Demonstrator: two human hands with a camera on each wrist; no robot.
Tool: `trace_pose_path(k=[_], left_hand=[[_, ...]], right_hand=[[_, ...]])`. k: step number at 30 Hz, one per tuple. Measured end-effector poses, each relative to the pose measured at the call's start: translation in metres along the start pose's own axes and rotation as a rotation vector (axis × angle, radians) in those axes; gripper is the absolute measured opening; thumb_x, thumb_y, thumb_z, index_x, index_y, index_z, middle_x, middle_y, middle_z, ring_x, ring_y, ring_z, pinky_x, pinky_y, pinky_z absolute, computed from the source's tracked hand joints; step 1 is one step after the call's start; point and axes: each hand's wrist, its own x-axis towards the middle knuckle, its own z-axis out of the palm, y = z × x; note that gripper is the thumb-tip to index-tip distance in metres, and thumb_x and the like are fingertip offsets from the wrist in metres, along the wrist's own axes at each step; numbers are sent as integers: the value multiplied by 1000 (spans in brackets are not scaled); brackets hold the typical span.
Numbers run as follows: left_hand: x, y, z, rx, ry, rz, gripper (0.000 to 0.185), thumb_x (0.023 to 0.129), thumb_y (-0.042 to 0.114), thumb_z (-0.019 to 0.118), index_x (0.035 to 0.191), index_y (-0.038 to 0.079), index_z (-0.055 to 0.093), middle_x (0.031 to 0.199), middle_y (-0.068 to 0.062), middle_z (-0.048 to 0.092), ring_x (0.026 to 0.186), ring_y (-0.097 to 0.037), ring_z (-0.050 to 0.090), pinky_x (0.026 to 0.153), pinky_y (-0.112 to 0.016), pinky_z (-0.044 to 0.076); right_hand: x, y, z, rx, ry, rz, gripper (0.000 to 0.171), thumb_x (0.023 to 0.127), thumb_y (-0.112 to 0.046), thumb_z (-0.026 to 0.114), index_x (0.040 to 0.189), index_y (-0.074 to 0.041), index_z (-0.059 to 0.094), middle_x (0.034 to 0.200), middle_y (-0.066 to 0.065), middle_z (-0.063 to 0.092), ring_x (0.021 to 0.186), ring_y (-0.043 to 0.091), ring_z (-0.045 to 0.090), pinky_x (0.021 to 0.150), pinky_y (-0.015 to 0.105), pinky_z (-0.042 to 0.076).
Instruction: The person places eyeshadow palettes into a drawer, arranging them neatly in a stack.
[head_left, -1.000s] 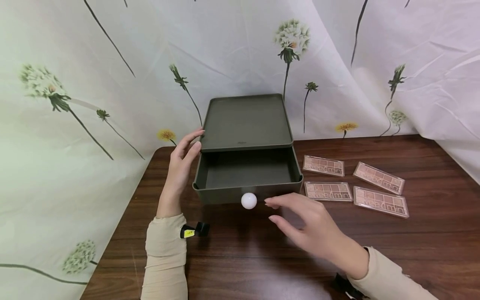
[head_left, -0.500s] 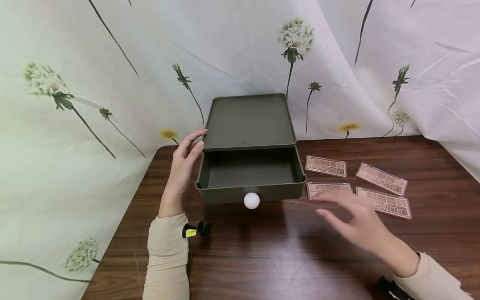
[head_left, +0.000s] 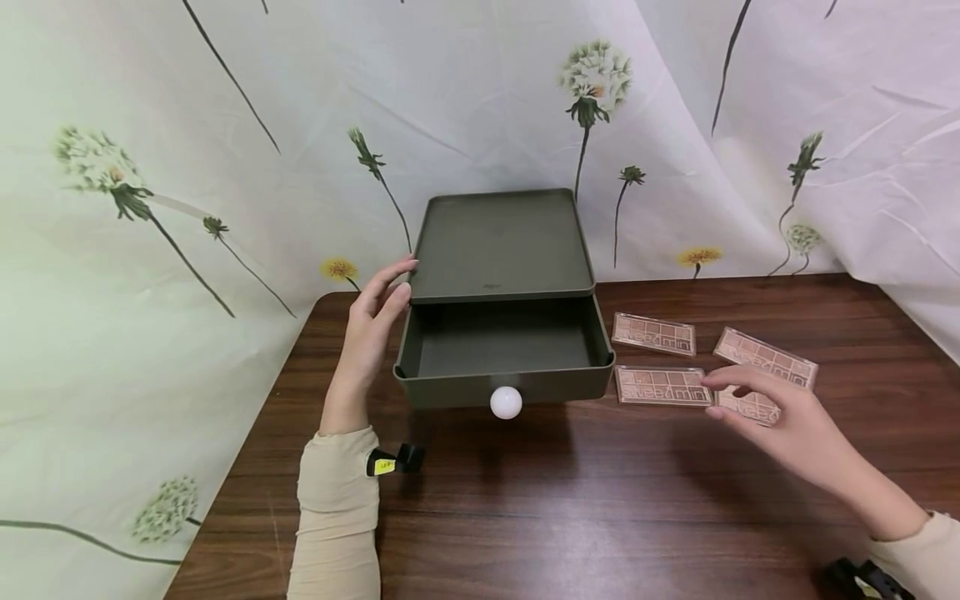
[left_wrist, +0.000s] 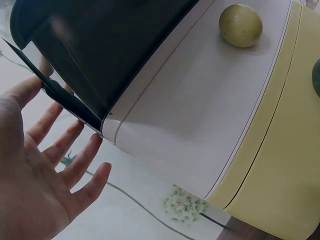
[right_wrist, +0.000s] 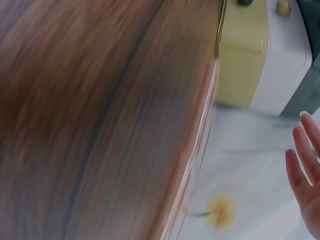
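Observation:
A dark green storage box (head_left: 502, 242) has its top drawer (head_left: 510, 387) pulled out, with a white round knob (head_left: 506, 403) on the front. Against the box's left side rests my left hand (head_left: 363, 333), fingers extended; in the left wrist view the left hand (left_wrist: 40, 185) touches the dark edge with its fingertips. My right hand (head_left: 798, 421) hovers over the eyeshadow palettes, thumb and fingers apart, holding nothing. It partly covers the near right palette (head_left: 742, 406). The near left palette (head_left: 660, 387) lies by its fingertips. In the right wrist view the right hand (right_wrist: 310, 175) shows at the edge.
Two more palettes, far left (head_left: 652, 335) and far right (head_left: 768, 354), lie flat on the brown wooden table (head_left: 562, 508). Below the dark drawer, the left wrist view shows a white drawer (left_wrist: 190, 100) and a yellow one (left_wrist: 280, 165). A flower-print cloth (head_left: 480, 100) hangs behind.
My right hand has moved right, from beside the drawer's knob to over the near palettes. The left hand stays on the box's side, and the drawer remains pulled out.

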Motion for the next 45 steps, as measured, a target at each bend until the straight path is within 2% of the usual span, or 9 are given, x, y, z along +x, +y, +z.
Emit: trace_pose_path(k=[8,13,15,19,22,25,32,40,45], left_hand=[[-1,-1,0,-4,-4,0,40,104,18,50,141,5,53,150,2,46,132,-26,44,95,-31,41],[-1,0,0,-5,-3,1,40,103,18,50,141,5,54,149,2,46,131,-22,46,95,-31,41],[-1,1,0,-6,-1,1,40,103,18,50,141,5,54,149,2,47,131,-22,46,95,-30,41],[-1,1,0,-7,2,5,40,103,18,50,141,4,54,149,1,47,132,-25,44,95,-31,41],[-1,1,0,-7,-3,5,40,103,18,50,141,4,53,149,1,46,133,-26,43,98,-32,41],[-1,1,0,-2,-8,9,41,104,19,50,142,5,53,149,2,46,133,-26,43,99,-32,40],[-1,1,0,7,-8,14,40,104,19,50,141,6,54,150,3,46,131,-22,46,97,-32,41],[0,-1,1,16,-6,11,40,103,19,50,141,7,55,150,2,46,130,-21,47,95,-32,42],[-1,-1,0,12,-8,21,40,104,19,50,141,6,54,150,1,45,133,-26,44,97,-32,41]], right_hand=[[-14,24,-17,-42,-32,147,45,72,5,84,112,-15,73,107,-11,70,96,-6,58,84,7,37],[-21,36,-28,-61,-66,191,43,74,-1,85,113,-14,72,108,-18,67,94,-7,55,82,7,35],[-23,43,-31,-82,-93,197,42,74,-3,85,114,-13,72,107,-16,68,95,-8,54,81,7,35],[-27,58,-36,-135,-141,241,40,76,-12,86,114,-16,72,105,-16,68,97,-12,50,80,8,35],[-30,70,-38,-155,-161,278,41,77,-16,86,114,-19,72,106,-20,64,98,-13,47,79,9,34],[-32,81,-40,-166,-178,255,44,74,-14,88,115,-18,71,108,-21,61,98,-11,47,79,10,34],[-32,99,-43,-193,-211,139,54,63,-6,92,112,-6,70,106,-9,61,99,-13,46,81,6,33],[-35,111,-40,-172,-220,76,60,55,-6,95,109,-2,69,111,-17,59,107,-19,39,87,1,25],[-35,113,-38,-228,-242,41,66,50,-12,97,109,-1,68,106,-2,64,104,-14,41,86,2,26]])
